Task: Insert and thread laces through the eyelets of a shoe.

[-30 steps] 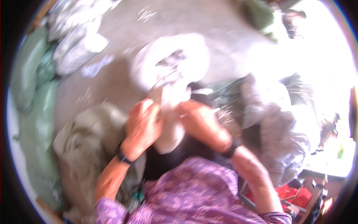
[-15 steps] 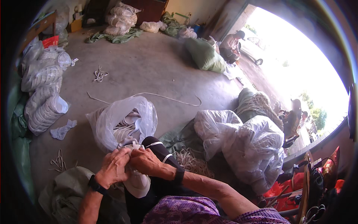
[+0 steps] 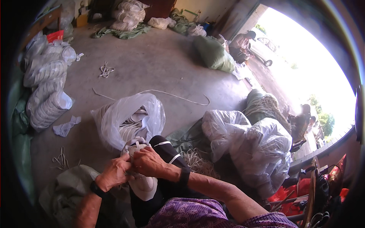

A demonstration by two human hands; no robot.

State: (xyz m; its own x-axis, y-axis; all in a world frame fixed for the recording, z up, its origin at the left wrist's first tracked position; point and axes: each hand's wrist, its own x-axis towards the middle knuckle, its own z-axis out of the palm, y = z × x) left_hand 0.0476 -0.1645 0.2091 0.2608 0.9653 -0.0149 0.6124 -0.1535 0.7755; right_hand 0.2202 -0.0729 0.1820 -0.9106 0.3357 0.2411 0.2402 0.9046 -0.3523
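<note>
A white shoe rests on my lap, toe toward me, its collar and tongue pointing at an opened plastic bag. Grey-white shoe uppers lie stacked inside that bag. My left hand is closed on the shoe's left side, thumb and fingers pinched. My right hand lies over the lacing area with bent, pinched fingers; whatever thin thing is between them is hidden. Beside it, two white bands cross my dark-covered knee. A heap of white laces sits right of that knee.
Full plastic bags stand at the right, before a lace-draped green sack. More bagged uppers line the left. Loose laces cross the floor. Another person sits by the doorway. Red bags and tools crowd the lower right.
My hands have shifted slightly; the left has slid lower along the shoe, and more of its collar and tongue shows. The whole view has moved a little.
</note>
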